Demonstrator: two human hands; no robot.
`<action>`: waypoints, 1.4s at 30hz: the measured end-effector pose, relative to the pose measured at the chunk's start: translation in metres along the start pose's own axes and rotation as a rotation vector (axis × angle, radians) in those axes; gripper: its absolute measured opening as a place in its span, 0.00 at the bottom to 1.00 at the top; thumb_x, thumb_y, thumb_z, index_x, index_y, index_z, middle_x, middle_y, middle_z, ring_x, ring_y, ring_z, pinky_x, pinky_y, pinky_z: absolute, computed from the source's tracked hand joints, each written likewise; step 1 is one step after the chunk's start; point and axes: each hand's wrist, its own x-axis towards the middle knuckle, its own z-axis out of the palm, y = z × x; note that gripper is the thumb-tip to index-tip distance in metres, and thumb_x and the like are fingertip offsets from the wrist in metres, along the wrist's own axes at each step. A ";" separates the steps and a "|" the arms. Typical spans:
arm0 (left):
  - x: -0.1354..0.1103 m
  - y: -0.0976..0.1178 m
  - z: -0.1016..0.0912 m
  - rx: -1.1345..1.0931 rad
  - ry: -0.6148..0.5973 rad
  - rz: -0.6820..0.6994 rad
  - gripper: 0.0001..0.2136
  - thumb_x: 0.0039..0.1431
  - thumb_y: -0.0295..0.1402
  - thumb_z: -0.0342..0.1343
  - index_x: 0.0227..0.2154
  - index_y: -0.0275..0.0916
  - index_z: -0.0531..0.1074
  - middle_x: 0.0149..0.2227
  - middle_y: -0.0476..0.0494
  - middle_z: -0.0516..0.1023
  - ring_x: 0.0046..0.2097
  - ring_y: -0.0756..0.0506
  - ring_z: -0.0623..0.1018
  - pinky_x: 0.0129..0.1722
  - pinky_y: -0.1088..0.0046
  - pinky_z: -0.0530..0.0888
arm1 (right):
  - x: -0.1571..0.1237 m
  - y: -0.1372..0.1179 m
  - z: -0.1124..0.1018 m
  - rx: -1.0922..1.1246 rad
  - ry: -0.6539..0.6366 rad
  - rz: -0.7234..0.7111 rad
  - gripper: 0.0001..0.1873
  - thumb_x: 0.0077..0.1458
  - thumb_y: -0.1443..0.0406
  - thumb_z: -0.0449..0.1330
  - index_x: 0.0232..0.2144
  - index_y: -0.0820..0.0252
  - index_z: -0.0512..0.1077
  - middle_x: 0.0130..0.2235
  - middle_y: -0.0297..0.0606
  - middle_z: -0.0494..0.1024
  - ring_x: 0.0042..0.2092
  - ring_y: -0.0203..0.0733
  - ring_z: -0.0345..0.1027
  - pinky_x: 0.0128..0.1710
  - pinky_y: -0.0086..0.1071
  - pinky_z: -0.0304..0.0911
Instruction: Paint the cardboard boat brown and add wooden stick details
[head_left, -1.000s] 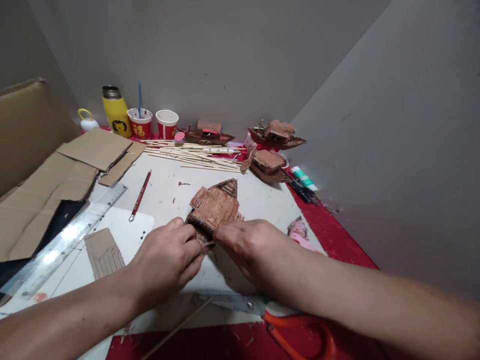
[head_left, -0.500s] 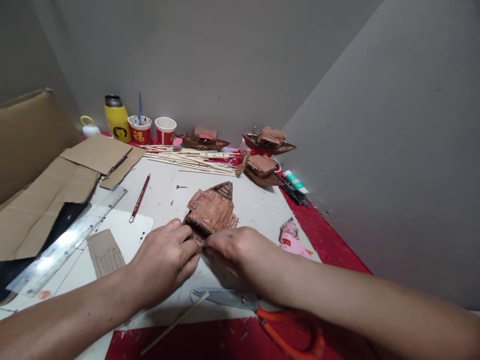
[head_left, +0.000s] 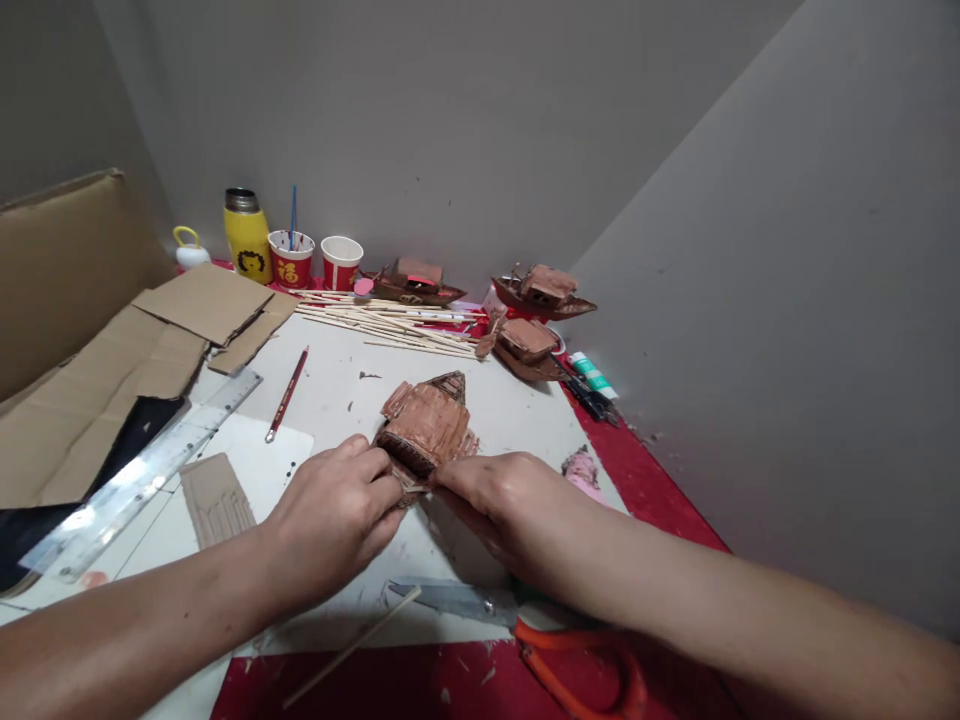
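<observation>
A brown model boat with a ridged, curved roof lies on the white board, its pointed end facing away from me. My left hand is closed on the left side of its near end, fingers bent. From the right, my right hand pinches at the same end, just below the roof's opening. The fingertips hide whatever small part may be between them. Below my hands lie scissors with orange handles, their blades pointing left, and a thin wooden stick.
More model boats stand at the back, beside a pile of thin sticks. Paper cups and a yellow bottle are behind. Leftward lie a pencil, a clear ruler and cardboard. Pink glue gun-like object at right.
The view has shifted slightly. My right hand has moved a little to the right at the boat's near end. The left hand keeps its place on the boat.
</observation>
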 end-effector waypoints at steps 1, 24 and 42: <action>0.000 0.000 0.000 0.000 0.002 0.002 0.09 0.64 0.31 0.52 0.31 0.39 0.76 0.33 0.43 0.75 0.35 0.43 0.69 0.34 0.64 0.68 | 0.001 -0.001 -0.001 -0.002 -0.013 0.005 0.13 0.49 0.79 0.55 0.34 0.63 0.74 0.31 0.41 0.81 0.31 0.41 0.73 0.30 0.28 0.58; -0.002 -0.005 -0.003 -0.043 0.031 -0.021 0.10 0.64 0.29 0.51 0.31 0.39 0.77 0.34 0.43 0.78 0.36 0.42 0.70 0.37 0.63 0.69 | -0.009 0.002 -0.010 0.230 0.213 -0.112 0.12 0.63 0.68 0.56 0.48 0.61 0.71 0.38 0.42 0.82 0.35 0.39 0.76 0.35 0.28 0.64; 0.016 0.011 -0.007 -0.130 0.111 -0.172 0.04 0.57 0.31 0.60 0.36 0.41 0.76 0.35 0.46 0.81 0.37 0.42 0.72 0.38 0.62 0.67 | -0.017 0.022 0.007 0.234 0.426 -0.052 0.13 0.61 0.70 0.57 0.47 0.58 0.75 0.43 0.41 0.84 0.41 0.42 0.79 0.40 0.30 0.70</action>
